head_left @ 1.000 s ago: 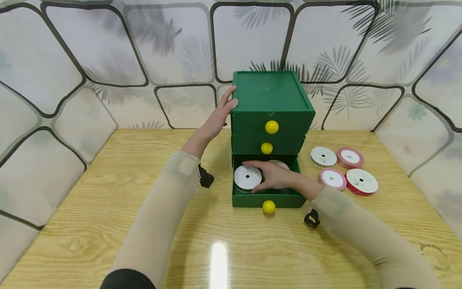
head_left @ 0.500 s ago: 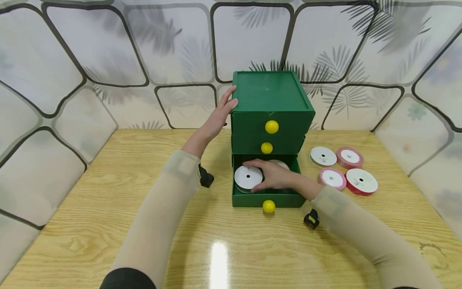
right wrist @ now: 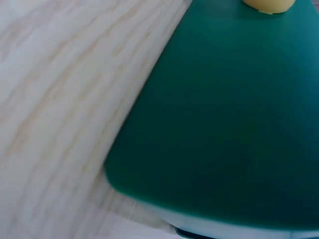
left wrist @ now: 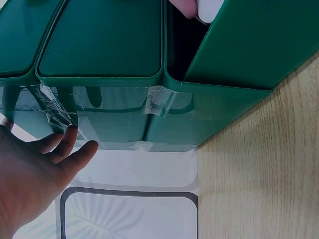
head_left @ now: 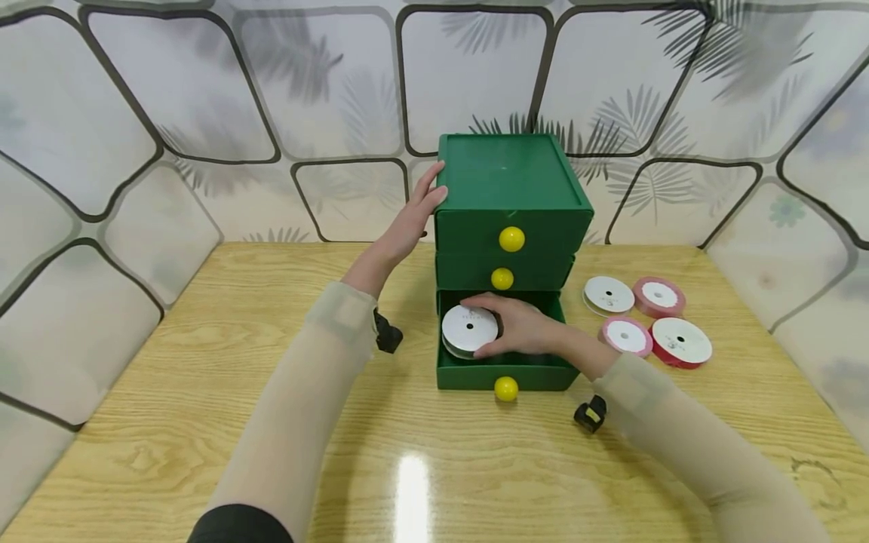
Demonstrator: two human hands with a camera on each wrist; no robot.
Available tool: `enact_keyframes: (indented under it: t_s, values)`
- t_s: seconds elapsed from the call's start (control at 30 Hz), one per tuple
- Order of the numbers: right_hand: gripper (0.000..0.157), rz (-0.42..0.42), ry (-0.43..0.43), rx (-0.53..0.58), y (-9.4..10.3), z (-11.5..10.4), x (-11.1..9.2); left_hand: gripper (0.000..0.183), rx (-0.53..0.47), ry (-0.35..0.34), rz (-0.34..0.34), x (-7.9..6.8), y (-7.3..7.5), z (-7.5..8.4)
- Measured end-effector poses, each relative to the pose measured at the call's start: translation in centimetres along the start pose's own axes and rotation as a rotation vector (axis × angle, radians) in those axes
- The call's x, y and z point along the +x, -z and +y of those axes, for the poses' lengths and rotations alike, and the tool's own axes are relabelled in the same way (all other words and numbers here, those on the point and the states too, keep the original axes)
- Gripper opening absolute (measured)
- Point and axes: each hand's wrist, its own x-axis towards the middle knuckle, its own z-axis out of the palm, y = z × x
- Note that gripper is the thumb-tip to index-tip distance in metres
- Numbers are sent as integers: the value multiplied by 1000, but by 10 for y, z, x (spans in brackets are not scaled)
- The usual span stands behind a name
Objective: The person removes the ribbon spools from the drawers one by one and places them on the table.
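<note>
A green drawer cabinet (head_left: pixel 512 173) with yellow round knobs stands on the table, its bottom drawer (head_left: pixel 468 377) pulled out. My right hand (head_left: pixel 521 326) reaches into that drawer and holds a white ribbon spool (head_left: pixel 468 323) at its left end, thumb on the near side and fingers on the far side. My left hand (head_left: pixel 409 219) rests its fingertips against the cabinet's left side near the top. In the left wrist view the fingers of my left hand (left wrist: pixel 50 164) are spread on the taped side. The right wrist view shows just the drawer front (right wrist: pixel 209 114), without the hand.
Right of the cabinet lie a white spool (head_left: pixel 609 294), a dusty-pink ribbon roll (head_left: pixel 658 296), a pink ribbon roll (head_left: pixel 626 335) and a red ribbon roll (head_left: pixel 681 341). The wooden table (head_left: pixel 305 452) meets a patterned backdrop (head_left: pixel 339 90) behind and at both sides.
My right hand and the white spool have risen slightly and shifted a little right. Another pale spool seen behind the hand before is now hidden. The left hand stays put.
</note>
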Motion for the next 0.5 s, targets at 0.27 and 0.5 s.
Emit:
enact_keyframes:
  t_s: [0.27,0.5]
  values:
    - [76,22,-12,31,9,-5,-12,59,5,13,7,0,0,1]
    - [75,52,-18,40,15,-8,-25,59,5,15,12,-1,-1,1]
